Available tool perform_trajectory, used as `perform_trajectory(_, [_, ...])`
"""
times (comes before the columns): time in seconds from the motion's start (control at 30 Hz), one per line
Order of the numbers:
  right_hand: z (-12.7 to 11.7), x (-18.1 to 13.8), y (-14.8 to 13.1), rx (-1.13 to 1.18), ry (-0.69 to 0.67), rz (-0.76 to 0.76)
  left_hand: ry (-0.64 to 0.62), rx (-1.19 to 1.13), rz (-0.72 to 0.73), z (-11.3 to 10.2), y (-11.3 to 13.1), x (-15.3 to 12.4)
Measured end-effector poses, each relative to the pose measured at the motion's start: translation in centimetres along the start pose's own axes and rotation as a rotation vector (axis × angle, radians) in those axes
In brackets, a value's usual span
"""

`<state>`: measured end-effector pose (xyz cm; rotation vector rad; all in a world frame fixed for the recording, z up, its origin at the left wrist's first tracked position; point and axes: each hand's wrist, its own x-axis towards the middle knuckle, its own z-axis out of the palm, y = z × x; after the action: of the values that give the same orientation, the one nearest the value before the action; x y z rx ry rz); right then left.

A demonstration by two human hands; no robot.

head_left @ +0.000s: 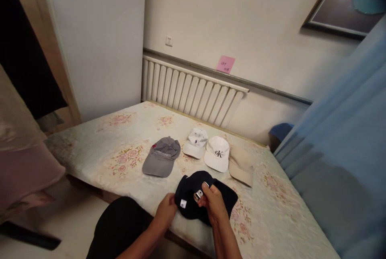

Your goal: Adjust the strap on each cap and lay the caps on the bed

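Note:
A dark cap lies at the near edge of the bed, with a small white label on its left side. The fingers of my left hand are closed on the cap's left edge. Over the middle of the cap, my right hand pinches a shiny metal buckle; whether a strap joins it to the cap is hard to see. Beyond the dark cap sit a grey cap, a white cap with a small dark logo, a white cap with "CK" letters and a beige cap.
The caps lie on a bed with a pale floral cover. Behind it are a white radiator and a wall with a pink note. A blue curtain hangs at right, clothes at left.

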<state>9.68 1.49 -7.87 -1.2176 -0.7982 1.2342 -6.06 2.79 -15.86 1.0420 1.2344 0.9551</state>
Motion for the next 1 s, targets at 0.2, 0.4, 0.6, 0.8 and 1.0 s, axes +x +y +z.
perform_trajectory(0.2, [0.7, -0.3, 1.2, 0.040, 0.016, 0.040, 0.113, 0.109, 0.237, -1.0, 3.0, -0.4])
perform_trajectory(0.4, [1.1, -0.6, 1.2, 0.101, -0.001, 0.063, 0.072, 0.006, 0.187, -0.3, 4.4, -0.2])
perform_trajectory(0.6, [1.1, -0.6, 1.2, 0.146, -0.027, 0.052, -0.113, -0.204, 0.219, -0.4, 7.2, -1.6])
perform_trajectory(0.8, [1.8, -0.3, 1.3, 0.153, -0.035, 0.122, -0.061, -0.090, 0.187, -0.3, 7.1, -1.0])
perform_trajectory(1.0, [2.3, -0.5, 1.4, 0.152, -0.048, 0.167, -0.107, 0.014, 0.303, 1.2, 6.7, -0.9])
